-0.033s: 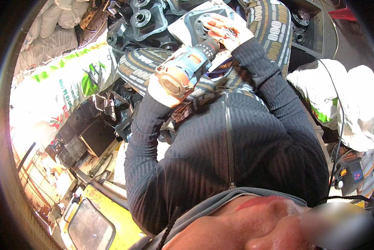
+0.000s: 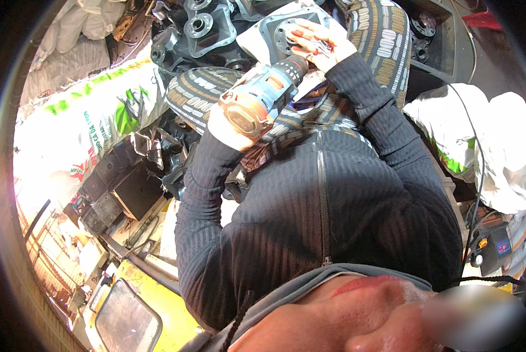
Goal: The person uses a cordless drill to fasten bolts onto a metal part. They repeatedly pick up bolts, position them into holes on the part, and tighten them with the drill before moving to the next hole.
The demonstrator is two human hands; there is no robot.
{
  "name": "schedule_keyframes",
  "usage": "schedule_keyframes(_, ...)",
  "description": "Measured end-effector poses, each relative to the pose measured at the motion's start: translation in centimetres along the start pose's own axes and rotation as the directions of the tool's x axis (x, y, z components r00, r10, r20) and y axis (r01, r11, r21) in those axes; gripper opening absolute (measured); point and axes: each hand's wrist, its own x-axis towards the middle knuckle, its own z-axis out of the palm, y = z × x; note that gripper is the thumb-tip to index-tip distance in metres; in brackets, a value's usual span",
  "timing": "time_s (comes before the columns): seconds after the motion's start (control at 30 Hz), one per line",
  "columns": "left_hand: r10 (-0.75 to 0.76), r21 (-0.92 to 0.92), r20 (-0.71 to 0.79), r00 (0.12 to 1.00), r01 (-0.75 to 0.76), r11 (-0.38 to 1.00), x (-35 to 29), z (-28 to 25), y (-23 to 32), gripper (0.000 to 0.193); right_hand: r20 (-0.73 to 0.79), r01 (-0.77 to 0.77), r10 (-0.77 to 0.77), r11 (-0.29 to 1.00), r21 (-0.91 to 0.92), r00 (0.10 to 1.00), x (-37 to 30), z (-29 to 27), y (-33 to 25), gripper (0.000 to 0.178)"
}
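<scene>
A drill (image 2: 257, 108) is gripped by the left hand (image 2: 228, 134) beside the metal part (image 2: 266, 42) between the legs (image 2: 381, 47); small pieces (image 2: 322, 48), perhaps screws, are cradled in the half-open right hand (image 2: 337, 46). Fastening seems in hand; careful lining-up is called for.

The drill (image 2: 262, 97) in the left hand (image 2: 231, 128) is totally hogging the approach from below to the flanged housing (image 2: 270, 40), and the right hand (image 2: 321, 47) is blocking part of its right side. Chuck's (image 2: 292, 68) sitting right by those fingers (image 2: 303, 36), barely any gap showing. Dark castings (image 2: 207, 35) are crowding the upper left, though a narrow white strip's (image 2: 249, 43) lying open between. Patterned trouser legs (image 2: 383, 47) are flanking everything.
</scene>
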Motion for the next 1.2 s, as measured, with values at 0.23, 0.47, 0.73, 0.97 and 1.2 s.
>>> schedule_keyframes(0.23, -0.085, -0.034, -0.050, 0.995, 0.083, 0.996, 0.2, -0.9, -0.5, 0.040, -0.014, 0.193, -0.207, 0.931, -0.309, 0.978, 0.6, -3.1, 2.8, 0.030)
schedule_keyframes(0.47, -0.059, -0.076, -0.079, 0.995, 0.053, 0.996, -0.8, -1.6, -1.1, 0.042, 0.088, -0.460, 0.530, 0.627, 0.629, 0.843, -2.4, -0.4, 2.3, 0.032)
schedule_keyframes(0.73, 0.001, 0.018, -0.099, 0.995, 0.001, 1.000, -0.7, -1.1, -1.7, 0.040, 0.082, -0.455, 0.624, 0.467, 0.759, 0.777, -0.7, 1.6, 1.6, 0.022)
schedule_keyframes(0.97, -0.194, -0.004, 0.077, 0.978, 0.195, 0.981, -0.1, -1.3, -2.1, 0.032, -0.044, -0.440, 0.641, 0.573, 0.691, 0.766, -0.4, 2.5, 1.8, 0.021)
schedule_keyframes(1.2, 0.013, 0.201, -0.138, 0.990, 0.015, 0.979, 2.3, -2.1, -4.6, 0.042, -0.491, -0.207, 0.371, 0.911, 0.356, 0.788, 0.2, -2.6, 2.8, 0.021)
